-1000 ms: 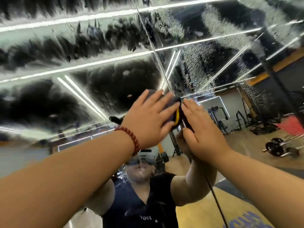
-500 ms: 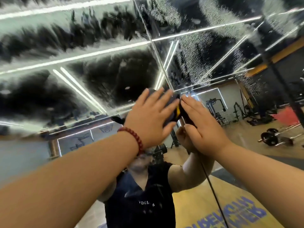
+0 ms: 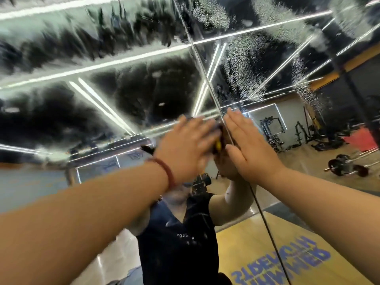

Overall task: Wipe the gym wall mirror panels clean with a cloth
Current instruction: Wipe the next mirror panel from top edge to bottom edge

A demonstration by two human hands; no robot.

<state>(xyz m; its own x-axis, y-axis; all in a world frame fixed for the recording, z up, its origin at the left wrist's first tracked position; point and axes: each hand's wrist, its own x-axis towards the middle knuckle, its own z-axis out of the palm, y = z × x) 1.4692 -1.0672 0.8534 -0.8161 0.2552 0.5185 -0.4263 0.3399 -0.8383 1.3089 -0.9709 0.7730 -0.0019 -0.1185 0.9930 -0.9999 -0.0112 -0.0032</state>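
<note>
We press our left hand (image 3: pixel 186 147) flat on the dark cloth (image 3: pixel 218 135), fingers straight & close together, tho it's blurry so we can't tell more. Our right hand (image 3: pixel 247 149) lies flat just right of it, fingers straight & pressed together, w/ the cloth tucked between both hands on the mirror (image 3: pixel 123 95), right by the seam (image 3: pixel 207 81) where two panels meet. Wet drops (image 3: pixel 242 64) sit up on the right panel, smeary streaks (image 3: pixel 67 44) on the left one.
</note>
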